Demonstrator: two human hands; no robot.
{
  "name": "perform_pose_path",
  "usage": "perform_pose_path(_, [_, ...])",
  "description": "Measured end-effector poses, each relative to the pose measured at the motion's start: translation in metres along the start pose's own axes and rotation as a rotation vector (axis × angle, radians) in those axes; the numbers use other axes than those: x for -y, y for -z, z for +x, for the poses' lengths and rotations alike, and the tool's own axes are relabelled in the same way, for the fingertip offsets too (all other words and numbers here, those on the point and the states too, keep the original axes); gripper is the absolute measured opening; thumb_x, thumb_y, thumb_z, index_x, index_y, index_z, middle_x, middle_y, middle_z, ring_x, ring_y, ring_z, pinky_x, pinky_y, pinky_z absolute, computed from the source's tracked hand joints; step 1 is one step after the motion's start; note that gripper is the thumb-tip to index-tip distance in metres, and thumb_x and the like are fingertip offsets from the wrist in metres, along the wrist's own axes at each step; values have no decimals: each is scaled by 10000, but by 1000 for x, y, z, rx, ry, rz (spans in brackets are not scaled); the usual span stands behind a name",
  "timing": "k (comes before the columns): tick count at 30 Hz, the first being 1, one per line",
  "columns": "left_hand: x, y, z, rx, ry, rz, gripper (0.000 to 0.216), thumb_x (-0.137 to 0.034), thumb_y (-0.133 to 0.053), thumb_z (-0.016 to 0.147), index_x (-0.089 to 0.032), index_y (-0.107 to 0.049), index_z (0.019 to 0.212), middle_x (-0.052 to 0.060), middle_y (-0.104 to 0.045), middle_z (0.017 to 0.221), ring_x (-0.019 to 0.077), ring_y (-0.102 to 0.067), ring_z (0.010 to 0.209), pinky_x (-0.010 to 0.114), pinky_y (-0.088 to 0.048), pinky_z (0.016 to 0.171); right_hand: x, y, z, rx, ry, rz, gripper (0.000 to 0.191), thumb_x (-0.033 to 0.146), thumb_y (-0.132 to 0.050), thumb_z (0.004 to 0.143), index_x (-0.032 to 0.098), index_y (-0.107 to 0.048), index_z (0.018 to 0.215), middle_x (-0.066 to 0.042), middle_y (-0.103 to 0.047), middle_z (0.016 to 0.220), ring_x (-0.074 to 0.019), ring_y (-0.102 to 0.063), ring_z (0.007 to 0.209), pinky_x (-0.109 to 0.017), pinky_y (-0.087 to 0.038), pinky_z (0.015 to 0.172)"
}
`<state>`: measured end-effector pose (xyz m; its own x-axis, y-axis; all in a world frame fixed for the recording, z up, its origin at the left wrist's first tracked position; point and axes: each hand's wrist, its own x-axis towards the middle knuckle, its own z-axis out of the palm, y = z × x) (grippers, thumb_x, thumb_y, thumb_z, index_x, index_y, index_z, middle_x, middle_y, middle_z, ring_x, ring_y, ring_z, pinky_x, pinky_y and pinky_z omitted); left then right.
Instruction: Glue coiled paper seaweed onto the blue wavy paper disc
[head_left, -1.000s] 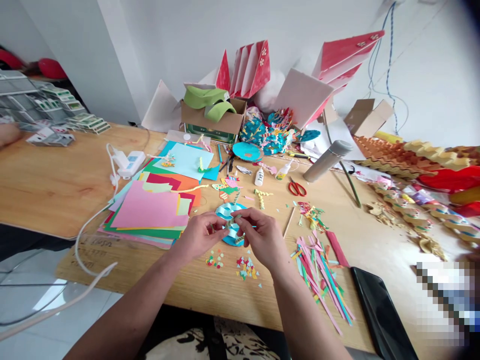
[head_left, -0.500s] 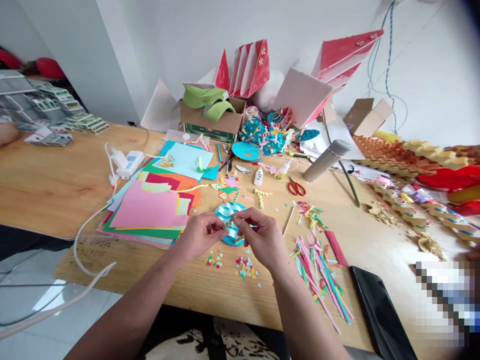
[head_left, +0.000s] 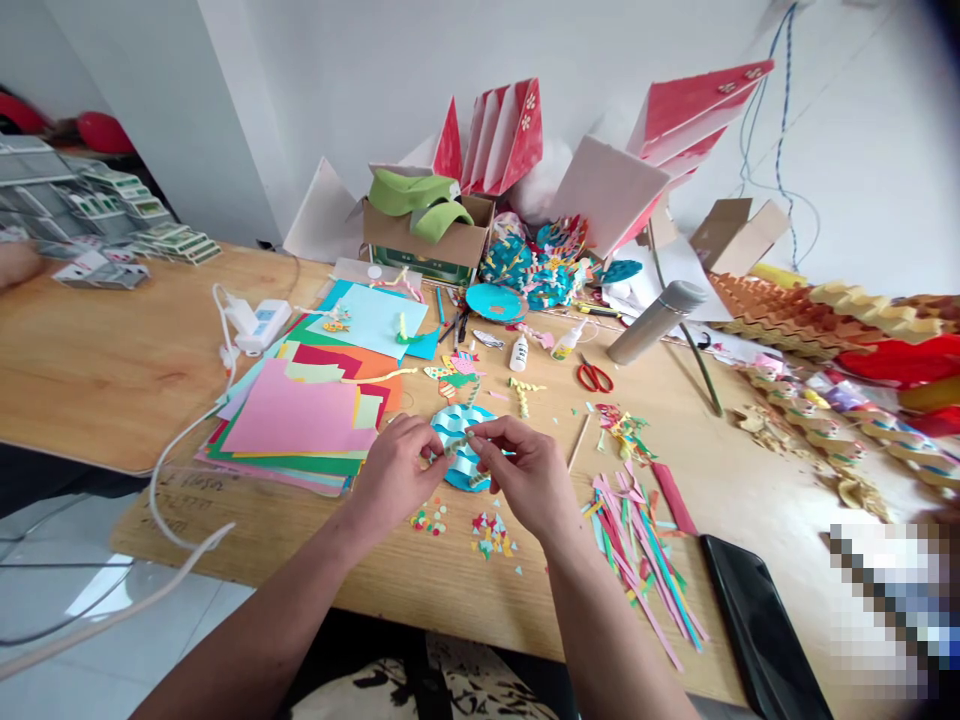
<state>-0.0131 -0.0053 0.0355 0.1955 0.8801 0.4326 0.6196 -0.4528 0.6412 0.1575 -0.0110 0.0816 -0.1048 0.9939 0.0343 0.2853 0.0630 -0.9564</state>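
The left forearm (head_left: 247, 640) and the right forearm (head_left: 622, 640) reached in from the bottom of the view and slanted toward each other, bringing the left hand (head_left: 394, 476) and the right hand (head_left: 525, 475) close together just above the table (head_left: 360, 590). Neither hand was spread. Both were curled, with the wrists raised a little, and each appeared to pinch a narrow paper strip (head_left: 457, 444), pale green and cream, between thumb and forefinger from opposite sides. The other fingers folded loosely below, and the exact finger contact was too small to tell.

Directly beneath the hands lay a blue paper disc (head_left: 459, 468) with wavy layers, partly hidden by them and apparently lying on the table. Just below the hands were two small scatters of paper confetti (head_left: 491, 535). To the right of the right hand lay a loose pile of coloured paper strips (head_left: 637, 560), with a thin wooden stick (head_left: 577, 443) nearer and higher. Left of the left hand sat a stack of coloured paper sheets (head_left: 292, 420). Beyond the right hand were a white glue bottle (head_left: 518, 352) and red-handled scissors (head_left: 594, 376).
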Motion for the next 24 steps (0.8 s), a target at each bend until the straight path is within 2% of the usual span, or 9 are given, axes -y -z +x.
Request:
perform_pose_path(6, [-2, 0, 0, -1, -21, 24, 220, -199, -644, 814, -188, -495, 653, 2, -559, 686, 169, -515, 732, 282, -382, 653, 0, 0, 1, -12, 41, -29, 194, 333, -624, 795, 162, -708, 829, -43, -657, 748, -101, -545, 554, -222, -430, 464])
perform_pose_path(13, [1, 1, 3, 34, 30, -66, 179, -234, -712, 777, -178, -568, 689, -4, -572, 684, 154, -532, 719, 261, -393, 633, 0, 1, 5, 6, 71, -26, 180, 314, -605, 818, 156, -692, 811, -37, -634, 723, -97, -558, 544, -215, -438, 464])
perform_pose_path(19, [3, 5, 4, 158, 146, -286, 180, -256, -725, 752, -178, -690, 910, -2, -599, 731, 113, -532, 633, 231, -418, 572, 0, 3, 5, 26, 52, 25, 201, 346, -602, 824, 161, -681, 823, -30, -614, 707, -96, -547, 530, -195, -435, 419])
perform_pose_path(22, [1, 9, 4, 228, 149, -358, 66, -227, -680, 782, -163, -693, 785, 3, -594, 712, 104, -516, 619, 227, -410, 565, 1, 2, 5, 23, 39, 57, 230, 382, -622, 808, 159, -676, 819, -27, -608, 711, -91, -533, 510, -192, -435, 400])
perform_pose_path(24, [-1, 10, 5, 233, 143, -373, 98, -218, -665, 793, -162, -676, 713, 3, -590, 695, 104, -512, 624, 229, -403, 573, 2, 2, 5, 17, 30, 71, 252, 402, -632, 798, 155, -678, 818, -27, -608, 711, -89, -528, 501, -194, -435, 394])
